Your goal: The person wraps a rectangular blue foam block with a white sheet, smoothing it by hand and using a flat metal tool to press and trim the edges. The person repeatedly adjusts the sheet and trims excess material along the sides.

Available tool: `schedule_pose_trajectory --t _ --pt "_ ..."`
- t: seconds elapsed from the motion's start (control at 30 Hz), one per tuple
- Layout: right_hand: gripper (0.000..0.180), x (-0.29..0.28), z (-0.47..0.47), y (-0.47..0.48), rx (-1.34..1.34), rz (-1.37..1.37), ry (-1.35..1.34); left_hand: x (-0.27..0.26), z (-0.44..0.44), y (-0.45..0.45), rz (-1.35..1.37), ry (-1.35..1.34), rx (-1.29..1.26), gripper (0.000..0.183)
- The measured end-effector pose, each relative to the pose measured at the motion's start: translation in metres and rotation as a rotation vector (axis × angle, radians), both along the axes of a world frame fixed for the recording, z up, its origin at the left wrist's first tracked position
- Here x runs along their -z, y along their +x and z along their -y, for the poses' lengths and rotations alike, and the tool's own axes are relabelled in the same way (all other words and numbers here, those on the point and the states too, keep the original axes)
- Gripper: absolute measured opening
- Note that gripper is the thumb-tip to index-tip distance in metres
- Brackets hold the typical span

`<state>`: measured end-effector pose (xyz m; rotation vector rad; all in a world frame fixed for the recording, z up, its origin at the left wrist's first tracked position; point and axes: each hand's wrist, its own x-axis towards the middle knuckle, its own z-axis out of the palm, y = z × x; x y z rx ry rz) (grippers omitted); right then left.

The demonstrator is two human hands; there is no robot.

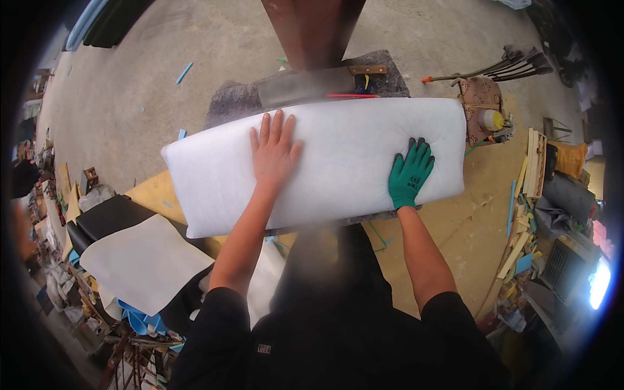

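Note:
A long cushion wrapped in white fabric [341, 151] lies across a support covered in grey carpet-like cloth [231, 105] in front of me. My bare left hand [275, 153] rests flat on its left half, fingers spread. On the right half lies my right hand [412, 175], palm down in a green glove with dark fingertips. Neither hand grips anything. Just beyond the cushion's far edge is a wide flat blade [304, 87] with a wooden handle [368, 69]. A red stick-like item [351, 96] lies beside it, partly hidden.
A brown post [314, 34] rises beyond the support. A spray gun with a yellow-capped cup [495, 120] sits at right by a patterned box [480, 95]. Sheet material [146, 263] lies at left. Wood strips [516, 243] and scraps are piled at right.

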<state>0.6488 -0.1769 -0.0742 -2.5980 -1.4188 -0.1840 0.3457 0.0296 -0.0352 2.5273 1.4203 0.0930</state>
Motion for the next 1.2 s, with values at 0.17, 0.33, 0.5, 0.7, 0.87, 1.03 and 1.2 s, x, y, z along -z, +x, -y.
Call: schedule_pose_trajectory --t 0.17,0.33,0.5,0.7,0.87,1.03,1.2 --pt "0.061 0.004 0.002 0.001 0.008 -0.022 0.000 0.000 -0.012 -0.010 -0.066 0.029 -0.125 0.072" --pt "0.065 0.007 0.005 0.004 0.036 -0.054 -0.018 0.008 -0.048 -0.049 -0.111 0.100 -0.259 0.070" --pt "0.069 0.010 0.003 0.005 0.026 -0.066 -0.007 0.000 -0.005 0.026 0.093 0.109 -0.059 0.068" --pt "0.070 0.003 0.009 0.011 0.012 -0.169 0.053 0.010 0.053 0.053 -0.085 -0.026 0.117 0.076" --pt "0.061 -0.029 0.020 0.040 0.079 -0.298 0.347 0.016 0.020 -0.047 -0.127 0.121 -0.112 0.073" --pt "0.049 -0.030 0.013 0.178 0.354 -0.449 0.439 0.013 0.017 -0.038 -0.087 0.121 -0.167 0.070" --pt "0.047 0.000 -0.036 0.263 0.421 -1.107 0.343 0.013 0.015 0.045 -0.020 0.103 0.007 0.066"
